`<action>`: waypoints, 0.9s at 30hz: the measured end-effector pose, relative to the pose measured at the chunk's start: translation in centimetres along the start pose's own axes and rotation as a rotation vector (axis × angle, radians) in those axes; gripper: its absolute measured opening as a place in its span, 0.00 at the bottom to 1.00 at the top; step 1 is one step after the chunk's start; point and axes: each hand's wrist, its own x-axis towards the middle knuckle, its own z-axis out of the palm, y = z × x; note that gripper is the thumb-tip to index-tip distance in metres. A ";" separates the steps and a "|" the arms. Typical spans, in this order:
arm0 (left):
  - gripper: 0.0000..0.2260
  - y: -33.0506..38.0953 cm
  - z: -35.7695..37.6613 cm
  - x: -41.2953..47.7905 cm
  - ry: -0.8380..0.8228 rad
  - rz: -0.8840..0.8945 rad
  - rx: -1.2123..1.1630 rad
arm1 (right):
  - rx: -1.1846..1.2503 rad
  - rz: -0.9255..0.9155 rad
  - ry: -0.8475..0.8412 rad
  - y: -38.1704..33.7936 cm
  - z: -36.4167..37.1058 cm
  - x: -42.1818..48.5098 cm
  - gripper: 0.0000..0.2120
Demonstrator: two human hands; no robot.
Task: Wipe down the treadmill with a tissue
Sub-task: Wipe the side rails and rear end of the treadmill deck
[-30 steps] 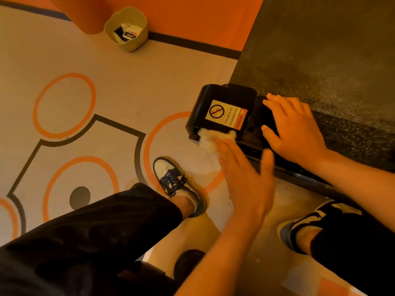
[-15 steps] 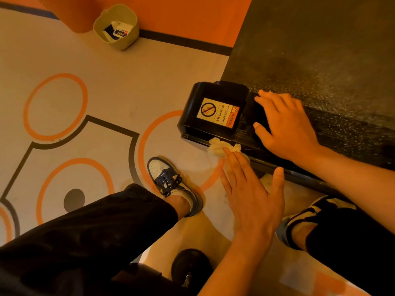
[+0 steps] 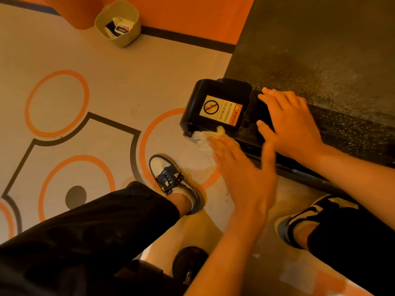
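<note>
Tissue (image 3: 202,139) under straight-fingered left grip (image 3: 243,169), against treadmill end cap (image 3: 215,88)

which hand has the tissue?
The left hand, straight fingers pressing the tissue on the black end cap at its lower edge. The right hand rests bare on the treadmill.

Pale beige floor (image 3: 128,82): orange rings, black angular outline, one dark dot. Orange wall (image 3: 181,13), black skirting stripe. Pale olive plastic bin (image 3: 130,38). Glossy black treadmill end cap (image 3: 195,103); white-and-orange warning label (image 3: 221,111), black print. Dark grey speckled treadmill belt (image 3: 320,60). Crumpled white tissue (image 3: 202,139). White-and-navy sneaker (image 3: 168,176); black trousers (image 3: 96,227).
</note>
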 end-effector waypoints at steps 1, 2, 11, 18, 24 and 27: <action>0.51 0.4 0.4 -1.2 -0.049 0.003 -0.002 | -0.001 -0.004 0.002 0.0 0.0 0.0 0.31; 0.52 0.5 0.8 -1.8 -0.080 -0.003 -0.007 | -0.001 -0.005 0.003 0.1 -0.1 0.0 0.31; 0.48 -0.3 -4.6 6.2 0.124 -0.100 -0.139 | 0.003 -0.004 0.010 0.0 0.0 -0.1 0.30; 0.51 -1.2 -1.8 1.9 -0.015 0.157 0.241 | -0.003 0.003 0.004 -0.1 -0.1 -0.1 0.31; 0.51 0.9 -2.9 5.3 -0.099 0.328 0.411 | 0.005 -0.002 0.001 0.0 0.1 -0.1 0.30; 0.51 0.3 -2.7 4.6 -0.239 0.462 0.484 | 0.018 0.001 0.023 0.2 0.3 0.1 0.29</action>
